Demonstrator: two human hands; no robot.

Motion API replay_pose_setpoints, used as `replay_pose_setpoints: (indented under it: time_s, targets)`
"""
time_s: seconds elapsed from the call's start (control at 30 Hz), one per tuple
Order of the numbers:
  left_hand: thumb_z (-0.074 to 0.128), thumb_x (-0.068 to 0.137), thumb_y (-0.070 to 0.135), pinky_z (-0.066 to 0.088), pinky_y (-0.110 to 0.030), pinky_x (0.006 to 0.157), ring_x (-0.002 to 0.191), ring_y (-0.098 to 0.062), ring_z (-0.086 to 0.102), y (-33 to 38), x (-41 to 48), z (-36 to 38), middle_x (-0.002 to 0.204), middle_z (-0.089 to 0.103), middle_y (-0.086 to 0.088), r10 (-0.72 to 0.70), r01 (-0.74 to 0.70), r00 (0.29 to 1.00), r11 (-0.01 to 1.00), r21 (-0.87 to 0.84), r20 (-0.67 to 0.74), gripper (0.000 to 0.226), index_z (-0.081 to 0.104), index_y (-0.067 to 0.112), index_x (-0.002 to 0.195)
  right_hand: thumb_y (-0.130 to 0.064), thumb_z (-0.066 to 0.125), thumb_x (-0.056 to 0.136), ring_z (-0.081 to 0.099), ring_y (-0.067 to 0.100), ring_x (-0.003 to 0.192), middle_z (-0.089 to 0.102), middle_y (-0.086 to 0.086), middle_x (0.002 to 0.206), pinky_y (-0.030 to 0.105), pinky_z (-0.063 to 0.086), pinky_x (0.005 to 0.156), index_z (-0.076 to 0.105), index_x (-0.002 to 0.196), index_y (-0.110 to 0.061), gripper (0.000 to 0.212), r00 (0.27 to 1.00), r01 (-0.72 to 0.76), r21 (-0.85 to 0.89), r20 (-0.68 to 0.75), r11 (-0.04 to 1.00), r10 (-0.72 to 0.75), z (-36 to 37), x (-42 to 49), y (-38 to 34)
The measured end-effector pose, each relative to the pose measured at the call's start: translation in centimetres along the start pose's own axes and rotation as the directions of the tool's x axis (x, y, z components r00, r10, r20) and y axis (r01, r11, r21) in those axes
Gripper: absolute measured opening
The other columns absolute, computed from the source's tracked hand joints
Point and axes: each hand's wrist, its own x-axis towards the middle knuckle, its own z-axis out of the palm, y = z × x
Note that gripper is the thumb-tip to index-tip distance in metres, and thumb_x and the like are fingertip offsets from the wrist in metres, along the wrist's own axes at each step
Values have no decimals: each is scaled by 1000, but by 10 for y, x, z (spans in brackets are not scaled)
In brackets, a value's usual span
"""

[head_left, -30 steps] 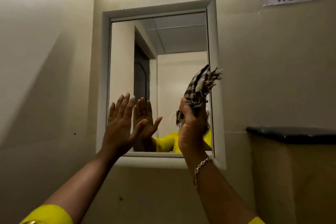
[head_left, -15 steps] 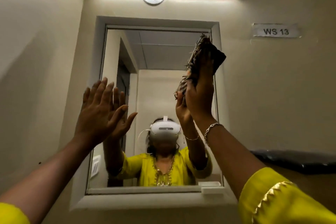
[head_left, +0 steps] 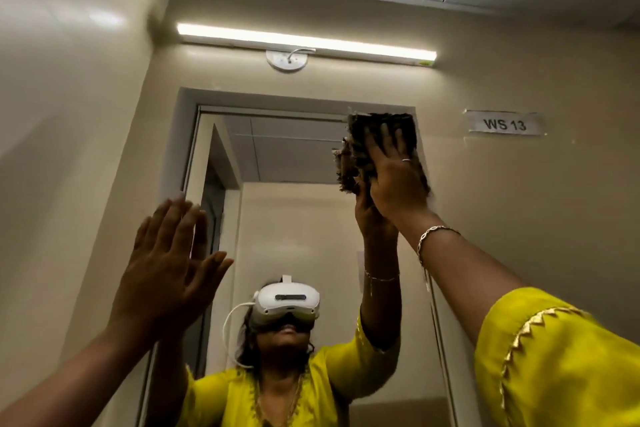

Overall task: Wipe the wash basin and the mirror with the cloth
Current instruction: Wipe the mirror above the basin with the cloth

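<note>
Dark bunched cloth (head_left: 358, 146) at top right corner of mirror (head_left: 294, 211), flat against glass and overlapping the frame (head_left: 277, 97). Right hand (head_left: 394, 180) presses it, fingers straight and spread, not curled round it; bracelet (head_left: 433, 236) on wrist, yellow sleeve (head_left: 554, 357) below. Left hand (head_left: 166, 267) raised at mirror's left edge, fingers straight, holding nothing; contact with glass unclear. Both arms block lower mirror corners. Mirror reflects person in white headset. Tube light (head_left: 304, 43) above frame, label "WS 13" (head_left: 505, 124) on wall right.
</note>
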Motion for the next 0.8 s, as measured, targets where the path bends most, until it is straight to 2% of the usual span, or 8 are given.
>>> replay_pose_setpoints:
  time_s: [0.1,0.17,0.23,0.33,0.47,0.57,0.67,0.8]
  targets:
    - [8,94,70,-6,-22,120,139,-37,27,3,4,1,149,36,-31,-5,6,999,1000,20,-33,97,40,-9,139,-40,36,94,-18,29,140,-15,8,154,50,-11,113,-3,145,-28,65,973,3,-86,228,996,17,2,5,0]
    - [8,94,69,-11,-16,118,139,-36,26,4,7,4,149,37,-30,-24,25,999,999,20,-37,96,40,-9,139,-60,28,89,-19,27,141,-18,4,154,49,-12,112,-3,145,-31,71,958,-27,-73,282,997,47,-1,7,-3]
    - [8,94,69,-11,-15,118,140,-33,25,3,10,6,149,36,-30,-32,32,999,999,24,-38,95,39,-8,140,-65,21,86,-10,27,142,-8,4,156,49,-7,113,6,145,-32,69,965,-62,-47,252,997,72,-7,10,-6]
    - [10,95,68,-10,-15,119,140,-28,24,1,9,8,150,36,-27,-23,24,999,999,43,-30,92,38,-6,141,-73,16,80,10,34,139,14,10,152,50,5,115,19,144,-30,77,985,-13,-166,165,986,41,-13,12,-9]
    - [10,95,68,-10,-16,119,138,-28,28,1,8,9,149,38,-26,-23,23,1000,997,73,-7,90,40,-5,140,-68,22,81,19,32,135,22,13,146,46,24,108,33,139,-22,75,994,-12,-47,110,999,18,-14,14,-8]
    - [10,95,67,-8,-16,119,137,-31,31,-1,8,10,147,41,-27,-6,7,1000,996,92,-10,91,41,-6,139,-71,17,75,9,29,140,13,7,153,48,16,111,34,137,-25,79,985,-31,36,172,999,25,-14,19,-4]
    - [10,95,67,-7,-15,119,136,-33,34,-5,7,12,146,43,-27,-2,4,1000,996,86,-15,91,43,-7,137,-57,20,92,5,23,142,9,-1,156,47,9,112,32,139,-29,56,985,-45,80,168,996,31,-12,23,2]
    - [12,94,69,-5,-13,118,134,-32,35,-6,7,14,144,45,-28,-3,6,999,998,69,-43,93,44,-7,136,-52,18,93,5,26,142,8,0,156,47,12,111,21,143,-33,53,994,31,-82,108,996,-22,1,17,9]
